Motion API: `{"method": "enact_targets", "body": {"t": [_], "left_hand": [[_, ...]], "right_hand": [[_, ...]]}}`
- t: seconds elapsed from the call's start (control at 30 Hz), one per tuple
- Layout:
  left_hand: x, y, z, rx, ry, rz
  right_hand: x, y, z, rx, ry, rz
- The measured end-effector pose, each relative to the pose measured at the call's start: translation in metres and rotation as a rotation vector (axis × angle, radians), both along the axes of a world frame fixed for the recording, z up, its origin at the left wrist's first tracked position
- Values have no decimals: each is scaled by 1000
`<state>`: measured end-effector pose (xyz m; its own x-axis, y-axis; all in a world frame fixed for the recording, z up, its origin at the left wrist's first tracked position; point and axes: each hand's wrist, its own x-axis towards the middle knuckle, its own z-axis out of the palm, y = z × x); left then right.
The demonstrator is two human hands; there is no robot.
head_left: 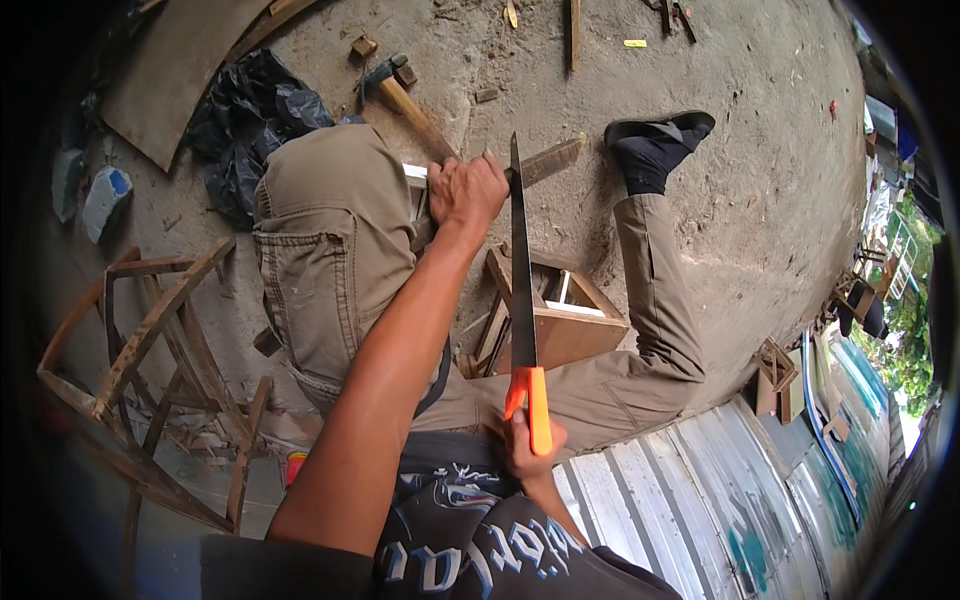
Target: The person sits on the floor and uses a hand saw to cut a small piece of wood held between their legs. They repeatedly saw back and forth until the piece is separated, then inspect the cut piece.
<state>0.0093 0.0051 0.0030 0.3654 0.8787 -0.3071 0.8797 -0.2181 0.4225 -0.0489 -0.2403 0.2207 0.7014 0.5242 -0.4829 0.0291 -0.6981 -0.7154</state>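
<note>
My right hand [535,447], close to my body, is closed round the orange handle [540,410] of a handsaw. Its long dark blade [522,270] points away from me, and the tip end crosses a narrow wooden strip [552,163] just right of my left hand. My left hand [468,190] is closed on that strip beside my bent left knee, and hides part of it. Whether the teeth touch the wood, I cannot tell. Beyond my knee a hammer [415,118] lies with its wooden handle toward my left hand. Below the blade stands a small wooden box frame [580,335].
At left is a tangled wooden frame [165,320], with a black plastic bag [255,115] and a board [170,75] beyond it. My right leg [655,270] stretches out on the right. Corrugated metal sheets [690,480] lie at lower right. Wood scraps dot the rough ground.
</note>
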Motion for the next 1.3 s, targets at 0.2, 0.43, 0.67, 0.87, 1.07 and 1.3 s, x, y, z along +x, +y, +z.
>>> {"method": "enact_targets", "body": {"t": [0.2, 0.43, 0.67, 0.87, 1.07, 1.3], "left_hand": [[7, -1, -4, -17, 71, -44], [3, 2, 0, -19, 114, -3], [8, 3, 7, -31, 114, -7], [9, 2, -8, 8, 156, -5], [10, 5, 13, -18, 121, -54], [9, 6, 9, -41, 141, -37]], "right_hand": [[101, 146, -105, 132, 169, -203], [75, 90, -135, 337, 240, -28], [74, 90, -134, 220, 117, 86], [45, 47, -60, 309, -48, -18], [13, -17, 22, 170, 28, -166], [-3, -50, 64, 172, -205, -149]]}}
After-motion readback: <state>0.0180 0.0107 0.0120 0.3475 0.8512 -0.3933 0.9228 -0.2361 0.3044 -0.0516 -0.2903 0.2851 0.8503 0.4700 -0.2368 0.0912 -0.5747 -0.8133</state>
